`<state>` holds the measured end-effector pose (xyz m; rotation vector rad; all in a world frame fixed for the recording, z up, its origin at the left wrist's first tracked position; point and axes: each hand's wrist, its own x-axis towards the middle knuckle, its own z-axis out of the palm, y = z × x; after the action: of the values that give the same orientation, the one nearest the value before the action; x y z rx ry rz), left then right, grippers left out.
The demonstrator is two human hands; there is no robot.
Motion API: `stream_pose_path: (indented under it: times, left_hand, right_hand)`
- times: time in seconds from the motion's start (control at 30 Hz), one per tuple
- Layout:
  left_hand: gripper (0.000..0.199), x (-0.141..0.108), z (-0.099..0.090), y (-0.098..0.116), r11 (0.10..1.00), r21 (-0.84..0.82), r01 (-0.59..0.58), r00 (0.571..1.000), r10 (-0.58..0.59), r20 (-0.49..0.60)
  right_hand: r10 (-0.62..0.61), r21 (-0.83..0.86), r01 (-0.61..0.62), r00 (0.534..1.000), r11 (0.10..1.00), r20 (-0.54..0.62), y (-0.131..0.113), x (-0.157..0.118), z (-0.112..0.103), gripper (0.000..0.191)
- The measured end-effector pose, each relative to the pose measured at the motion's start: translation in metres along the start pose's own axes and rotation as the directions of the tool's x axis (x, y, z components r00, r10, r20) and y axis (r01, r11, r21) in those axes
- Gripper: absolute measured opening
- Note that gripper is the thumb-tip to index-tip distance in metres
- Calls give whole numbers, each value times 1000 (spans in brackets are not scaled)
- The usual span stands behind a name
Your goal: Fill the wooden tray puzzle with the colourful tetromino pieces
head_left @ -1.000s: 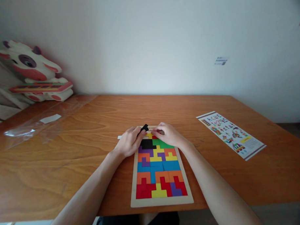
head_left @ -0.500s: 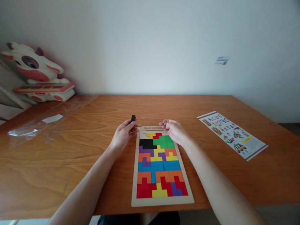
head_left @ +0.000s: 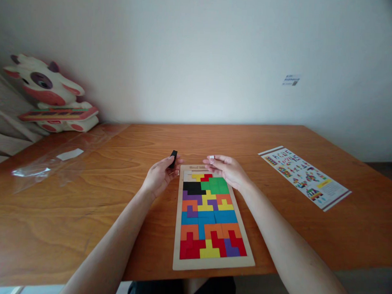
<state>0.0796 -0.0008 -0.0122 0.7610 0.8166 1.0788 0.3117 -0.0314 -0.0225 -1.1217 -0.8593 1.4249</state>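
Note:
A wooden puzzle board (head_left: 214, 264) lies on the table, most of its tray filled with flat coloured pieces. Beyond its far left corner, my left hand (head_left: 159, 175) pinches a black piece (head_left: 173, 159) between thumb and fingers. Above the far right corner, my right hand (head_left: 226, 169) has its fingers pressed together on a small white piece (head_left: 211, 158). Bare wood shows at the far left of the tray, beside yellow and red pieces. A black piece (head_left: 193, 188) and a green area (head_left: 217, 186) fill the rows just nearer.
On the wooden table (head_left: 145, 139), a printed sheet (head_left: 306, 178) lies to the right. Clear plastic wrapping (head_left: 37, 172) with a white slip (head_left: 70, 154) is at the left. A cow-shaped toy keyboard (head_left: 58, 113) stands by the back wall.
My left hand has turned a little, showing more of the black piece. My right hand's fingers have shifted slightly left, and the white piece has come into view in them.

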Motion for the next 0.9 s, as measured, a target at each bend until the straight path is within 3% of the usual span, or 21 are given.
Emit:
stream_pose_path:
  times: [0.13, 0.37, 0.7, 0.9]
  left_hand:
    - [21, 1, -1, 0, 998, 44, -49, 998, 50, -28]
    - [20, -1, 1, 1, 998, 56, -25, 999, 22, 42]
    - [3, 5, -5, 9, 982, -116, -152, 977, 131, -171]
    - [12, 5, -4, 16, 965, -256, -49, 978, -6, -209]
  right_hand:
    - [-64, -53, 63, 998, 997, -18, -2, 0, -4, 23]
    - [-166, -58, 162, 984, 985, -66, -1, 3, -4, 41]
    - [-147, -40, 145, 988, 989, -41, -1, -1, 2, 37]
    - [-168, -60, 162, 981, 985, -100, -1, 1, 1, 36]
